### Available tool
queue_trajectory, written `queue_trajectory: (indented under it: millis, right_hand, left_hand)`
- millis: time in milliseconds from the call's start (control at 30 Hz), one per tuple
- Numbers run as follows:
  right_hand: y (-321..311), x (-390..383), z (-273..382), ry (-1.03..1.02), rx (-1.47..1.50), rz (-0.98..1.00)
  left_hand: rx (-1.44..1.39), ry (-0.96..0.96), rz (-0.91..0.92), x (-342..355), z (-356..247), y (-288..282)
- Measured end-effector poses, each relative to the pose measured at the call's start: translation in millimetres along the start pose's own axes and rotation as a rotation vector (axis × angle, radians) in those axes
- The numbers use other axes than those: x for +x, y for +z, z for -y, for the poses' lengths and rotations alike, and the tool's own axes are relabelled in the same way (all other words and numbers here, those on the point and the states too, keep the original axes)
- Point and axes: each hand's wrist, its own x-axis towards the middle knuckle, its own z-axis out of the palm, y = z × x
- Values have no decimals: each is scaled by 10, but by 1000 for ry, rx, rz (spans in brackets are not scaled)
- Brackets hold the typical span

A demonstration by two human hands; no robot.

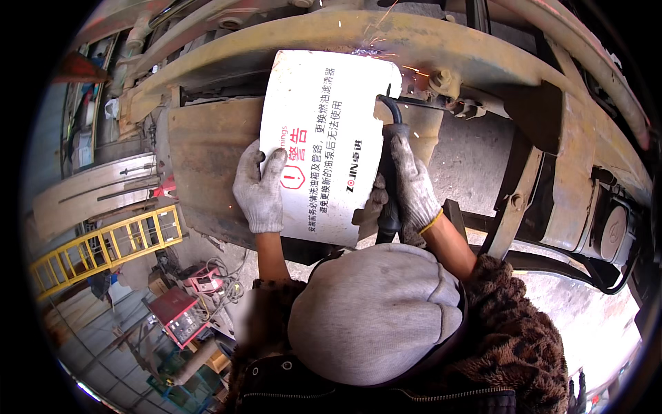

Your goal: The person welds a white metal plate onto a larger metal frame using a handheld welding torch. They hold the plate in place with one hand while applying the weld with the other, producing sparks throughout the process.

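My left hand (257, 193), in a pale work glove, pinches the left edge of a white printed sheet (303, 86), thumb on its front. The sheet stands before a rusty yellow-brown metal beam (310, 43) and bears red and black print. My gloved right hand (416, 186) is wrapped round the black handle of a welding torch (392, 152), beside the sheet's notched right edge. The torch's curved neck passes behind the sheet, which hides its tip. Bright sparks (414, 70) fly along the beam just past the sheet's top edge.
A grey cloth cap (372, 314) fills the lower middle. At lower left are a red welding machine (178, 314), tangled cables (234, 286) and a yellow ladder (107, 252). Brown metal plate (207, 159) lies left of the sheet; a bolt (441, 81) juts from the beam.
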Motion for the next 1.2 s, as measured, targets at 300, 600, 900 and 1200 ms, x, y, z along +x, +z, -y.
queue_trajectory:
  millis: [300,600,900,1200]
  right_hand:
    - [24,-52,47,-42,-167,-99]
    - [-55,14,1,-1,-146,-76]
    - [-79,55,-66,-16,-81,-88]
    - [-18,17,-22,-34,-74,-115]
  left_hand:
    - [52,37,25,60,-37,10]
    - [158,98,43,157,71,-14]
    - [163,96,58,158,39,-24]
    - [157,92,43,141,23,2]
